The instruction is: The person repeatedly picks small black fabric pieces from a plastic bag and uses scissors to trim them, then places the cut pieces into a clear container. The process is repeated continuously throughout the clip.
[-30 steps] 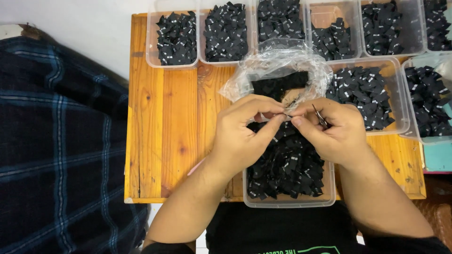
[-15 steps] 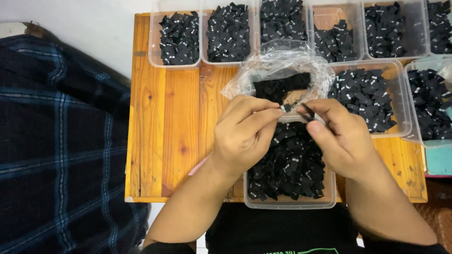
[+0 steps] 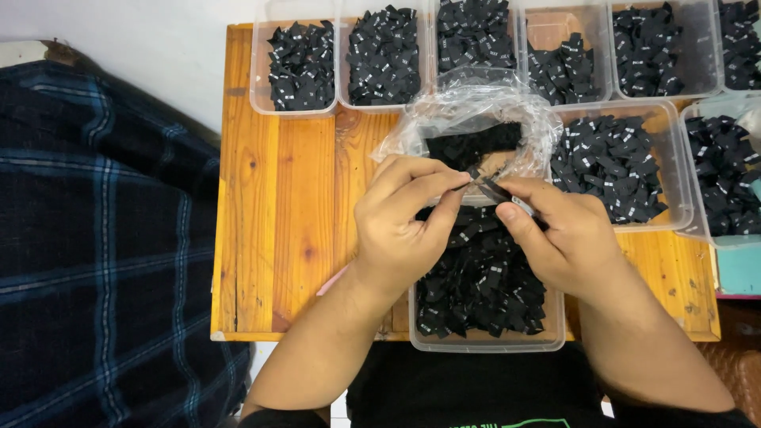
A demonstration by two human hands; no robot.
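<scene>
So both hands meet over the middle of the wooden tabletop (image 3: 285, 206), and what they're pinching is honestly hard to make out. The left hand (image 3: 400, 226) has thumb and forefinger closed on a small black fabric label (image 3: 474, 171), and the right hand (image 3: 567, 242) is curled shut around what looks like a thin stack of the same labels (image 3: 499, 192), its thumb pressed on top, though most of that stack is buried in the palm. Right under the hands sits a clear plastic tub (image 3: 483, 342) full of loose black labels, partly covered by both wrists. Just behind the fingertips is a crinkly clear plastic bag (image 3: 476, 107) with more black pieces inside; glare makes its contents blurry. Along the far edge runs a row of clear tubs (image 3: 301, 67) packed with black labels, cut off by the top of the frame, and two more tubs (image 3: 614, 162) on the right run out of view. A dark blue plaid cloth (image 3: 95, 238) fills the left side, off the tabletop.
</scene>
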